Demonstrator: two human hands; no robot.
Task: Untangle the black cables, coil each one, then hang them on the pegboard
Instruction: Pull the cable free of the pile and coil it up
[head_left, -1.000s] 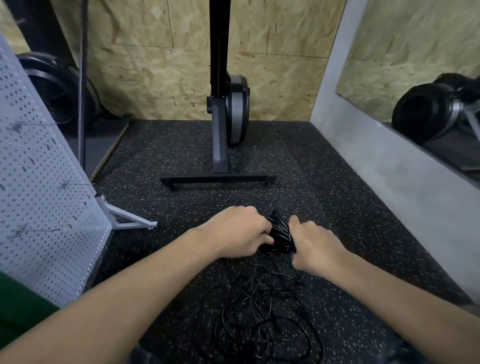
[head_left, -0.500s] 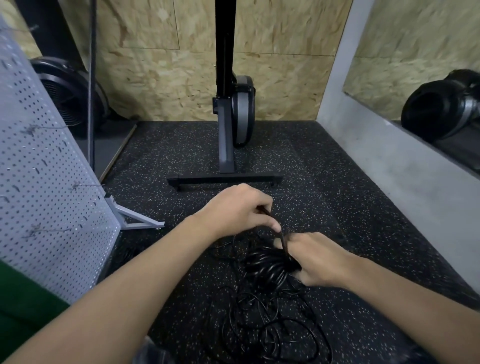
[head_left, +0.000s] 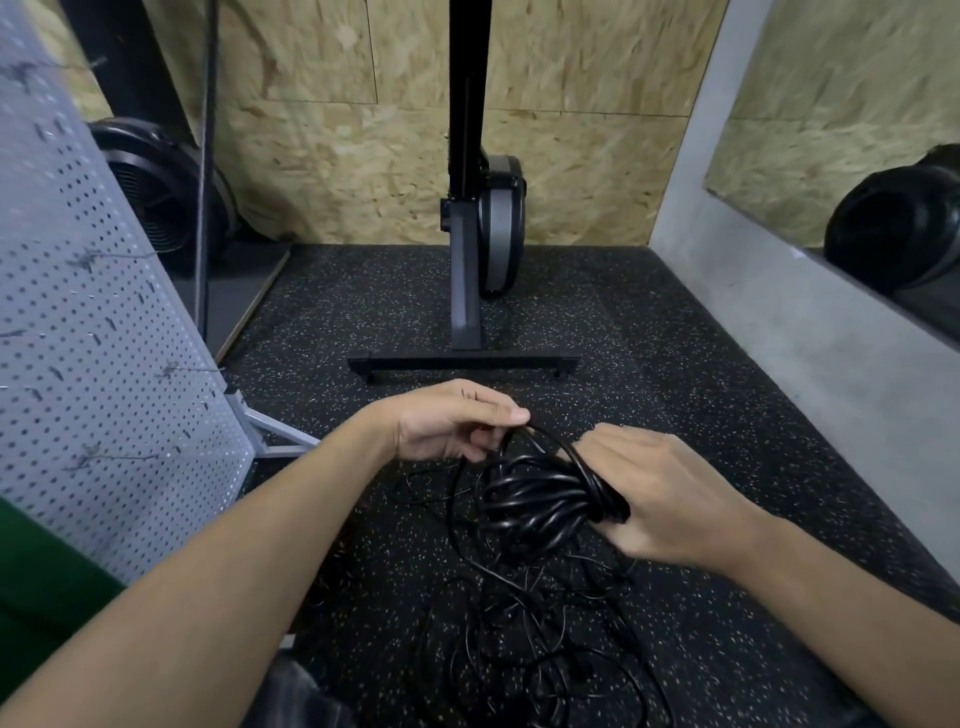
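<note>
A thick coil of black cable (head_left: 540, 501) hangs above the speckled floor, gripped at its right side by my right hand (head_left: 660, 499). My left hand (head_left: 452, 426) pinches a loop of the same cable (head_left: 545, 439) that arches from its fingers over to the coil. Below the coil, a loose tangle of thin black cables (head_left: 530, 639) lies spread on the floor. The white pegboard (head_left: 78, 338) leans at the left, with several thin wire hooks sticking out of it.
A black machine stand (head_left: 465, 358) with a grey wheel stands on the floor just beyond my hands. A grey wall (head_left: 779, 332) with a mirror runs along the right. The pegboard's metal foot (head_left: 275, 431) juts out near my left wrist.
My left hand lifted away from the coil, drawing a loop of cable up and left. The coil dropped a little in my right hand and now shows more.
</note>
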